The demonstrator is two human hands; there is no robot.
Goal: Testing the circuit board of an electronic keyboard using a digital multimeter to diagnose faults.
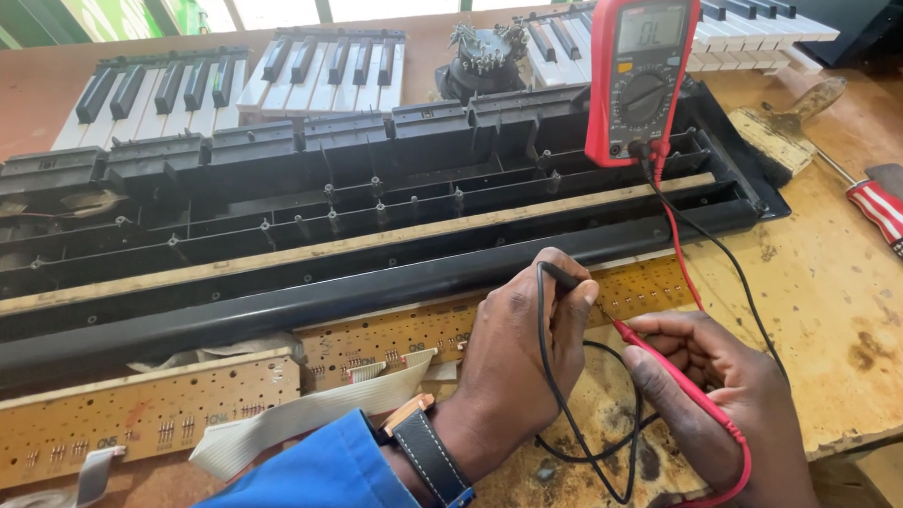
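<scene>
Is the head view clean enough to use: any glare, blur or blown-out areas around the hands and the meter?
Head view: even daylight, windows blown out along the top edge; left hand holding the black probe and right hand holding the red probe are sharp, with soft shadows; the multimeter screen shows pale glare; the circuit board is in focus.

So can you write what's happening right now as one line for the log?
left hand: holds black probe | right hand: holds red probe | tips: on brown circuit board | red multimeter: leaning on black keyboard frame
</scene>
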